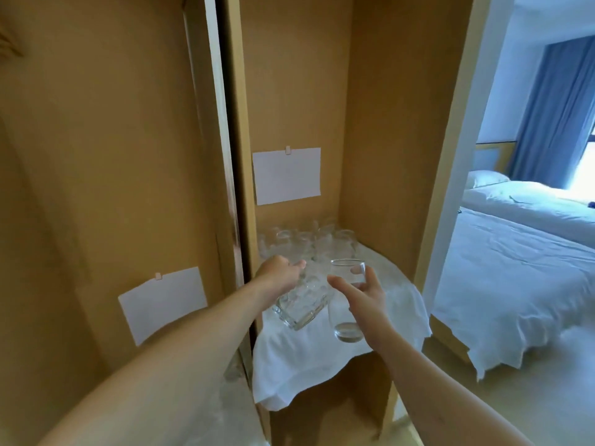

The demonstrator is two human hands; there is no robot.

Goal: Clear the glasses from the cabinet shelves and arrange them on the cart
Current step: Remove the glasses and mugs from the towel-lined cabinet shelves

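Note:
Inside the open wooden cabinet, a shelf covered with a white cloth [309, 358] carries several clear glasses [309, 244] clustered at the back. My left hand [280, 273] grips a heavy faceted glass [302, 300], tilted above the cloth near the shelf's left side. My right hand [365, 292] holds a tall smooth clear glass [346, 304] just right of it, thumb and fingers around its upper half. The two held glasses are close together, almost touching. No cart is in view.
The cabinet's side walls [383, 156] close in the shelf left and right; white paper sheets [286, 175] are pinned to the back panel and to the left door. Through the doorway on the right is a bed with white linen [515, 284] and blue curtains.

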